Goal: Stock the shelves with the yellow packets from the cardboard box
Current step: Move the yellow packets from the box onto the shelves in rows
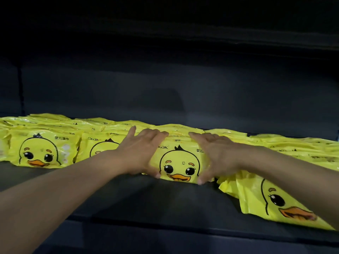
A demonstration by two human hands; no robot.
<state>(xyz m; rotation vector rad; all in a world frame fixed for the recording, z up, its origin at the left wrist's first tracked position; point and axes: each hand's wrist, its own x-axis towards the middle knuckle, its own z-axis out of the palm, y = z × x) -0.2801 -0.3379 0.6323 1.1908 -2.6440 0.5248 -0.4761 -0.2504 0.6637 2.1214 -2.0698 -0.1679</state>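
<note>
Rows of yellow packets printed with a duck face stand on a dark shelf (128, 202). My left hand (141, 153) and my right hand (214, 154) clasp the two sides of the middle row of packets (180, 162), thumbs at the front packet's lower corners, fingers laid over the row's top. Another row (42, 151) stands at the left, and one more (102, 143) is partly hidden behind my left hand. At the right a packet (275, 198) lies tilted forward near the shelf's front edge. The cardboard box is out of view.
More yellow packets (302, 149) lie stacked flat at the far right behind my right forearm. The shelf's dark back wall (165, 88) rises behind the rows, and an upper shelf (183, 37) overhangs. The front lip (146, 230) of the shelf runs below my forearms.
</note>
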